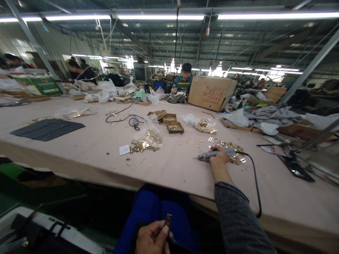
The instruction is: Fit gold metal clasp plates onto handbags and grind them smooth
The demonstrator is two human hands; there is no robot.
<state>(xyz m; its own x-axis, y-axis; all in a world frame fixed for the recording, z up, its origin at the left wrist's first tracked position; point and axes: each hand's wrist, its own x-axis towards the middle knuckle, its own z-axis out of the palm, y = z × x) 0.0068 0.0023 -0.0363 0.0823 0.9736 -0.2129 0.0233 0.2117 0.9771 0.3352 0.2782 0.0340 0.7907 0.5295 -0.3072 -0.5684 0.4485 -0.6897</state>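
My left hand (153, 237) is low over my lap, thumb and fingers pinching a small gold-coloured metal buckle piece (168, 220) upright. Dark material lies around that hand, and I cannot make out whether it joins the piece. Out on the table, my right hand (219, 159) is closed around a grey electric screwdriver (207, 155). Its thin bit points left, and a black cord runs from its rear. Loose metal buckle pieces (241, 160) lie beside and behind my right hand. Tiny gold-coloured parts (197, 143) are scattered just beyond the bit.
Mid-table sits a plastic bag (152, 135) spilling metal pieces, near a small box of parts (175, 127). A dark mat (47, 129) lies left, a phone-like black slab (296, 168) right. Across the table, a person (182, 83) is beside a large carton (210, 92).
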